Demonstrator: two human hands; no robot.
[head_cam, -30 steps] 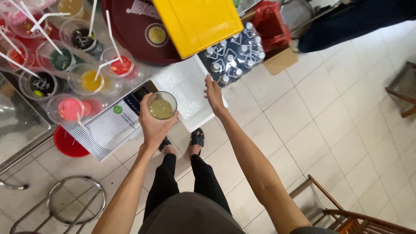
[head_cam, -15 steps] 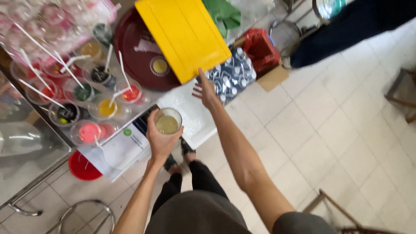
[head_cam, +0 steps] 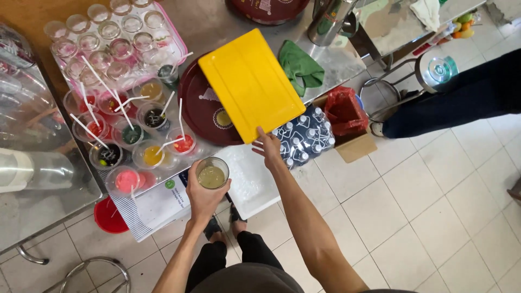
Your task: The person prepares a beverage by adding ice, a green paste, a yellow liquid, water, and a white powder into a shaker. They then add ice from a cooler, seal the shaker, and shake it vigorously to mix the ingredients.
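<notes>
- Yellow plastic tray [head_cam: 251, 84], flat and rectangular with rounded corners, is lying tilted over a round dark-red tray [head_cam: 198, 111] on the steel counter [head_cam: 325, 59]; the right hand [head_cam: 267, 145] is pinching its near edge with the fingers closed on it.
- Clear glass [head_cam: 211, 172] of cloudy yellow-green drink is sitting clamped in the left hand [head_cam: 205, 192], just off the counter's edge.
- Small cups of coloured toppings [head_cam: 127, 135] with white spoons are crowding the counter to the left, behind them a pink rack of empty glasses [head_cam: 116, 38].
- A green cloth [head_cam: 299, 66] is lying beside the yellow tray, and a shrink-wrapped pack of bottles [head_cam: 304, 138] is sitting just below it, next to a red bag [head_cam: 343, 111] in a cardboard box.
- Compared with half a second ago, the right hand has reached the yellow tray's edge; it was hovering short of it.
</notes>
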